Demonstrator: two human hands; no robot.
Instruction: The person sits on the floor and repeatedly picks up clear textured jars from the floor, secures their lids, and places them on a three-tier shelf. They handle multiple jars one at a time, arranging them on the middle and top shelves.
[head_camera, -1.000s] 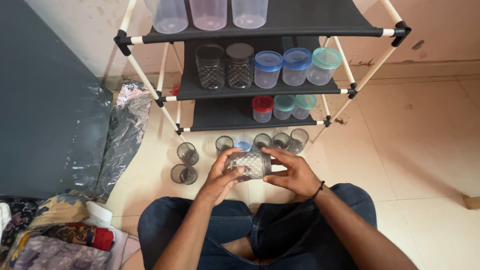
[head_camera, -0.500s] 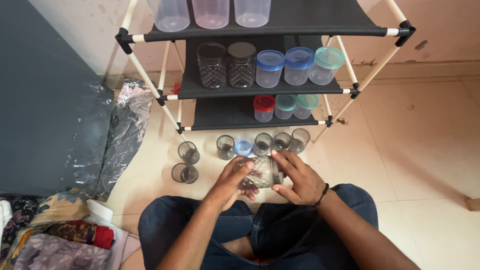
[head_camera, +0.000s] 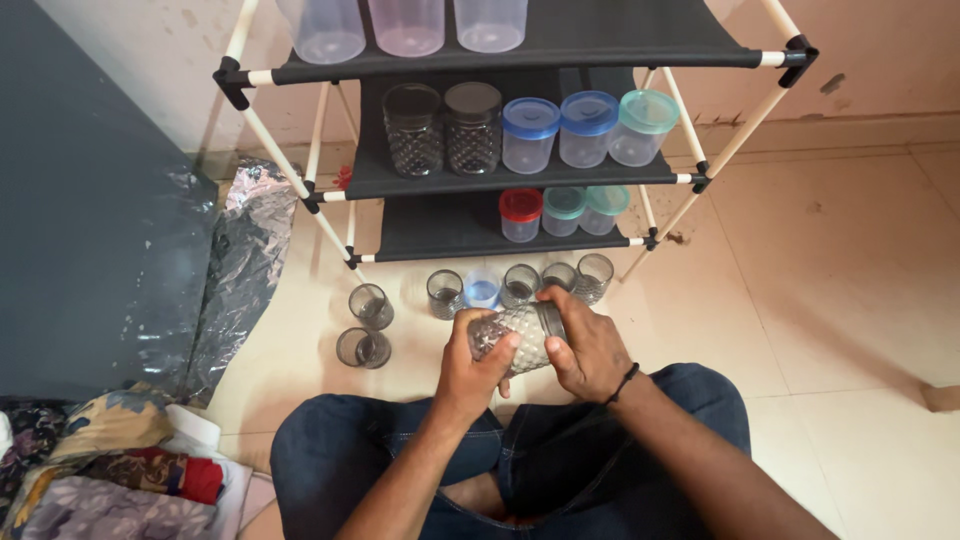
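Tiled floor (head_camera: 850, 270), left hand (head_camera: 472, 368), right hand (head_camera: 590, 345), both clasping patterned glass jar (head_camera: 515, 335)

A person sits on the floor in front of a rack (head_camera: 560, 45) with black shelves. Just before the rack, the left hand (head_camera: 472, 372) grips the base of a patterned glass jar (head_camera: 515, 335), which lies on its side above the knees. The right hand (head_camera: 590, 350) closes over the jar's dark lid end. Between the jar and the rack, a row of small glasses (head_camera: 520, 283) stands on the floor. Left of the rack lies crumpled foil (head_camera: 245, 260).
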